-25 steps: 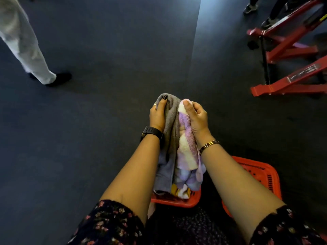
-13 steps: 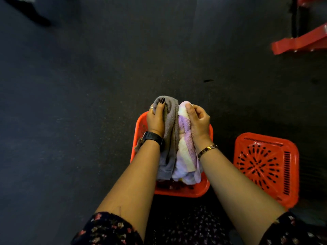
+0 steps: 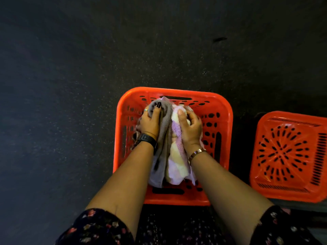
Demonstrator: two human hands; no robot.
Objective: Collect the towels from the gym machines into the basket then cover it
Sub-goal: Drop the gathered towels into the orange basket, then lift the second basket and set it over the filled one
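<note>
I have my left hand (image 3: 150, 121) clenched on the grey towel (image 3: 160, 156) and my right hand (image 3: 190, 128) gripping the lilac-and-cream towel (image 3: 177, 167), both hanging inside the red basket (image 3: 228, 110). I'd lower them to the bottom, release together, tuck edges below the rim, so the lid (image 3: 290, 156) beside it seats flat.
</note>
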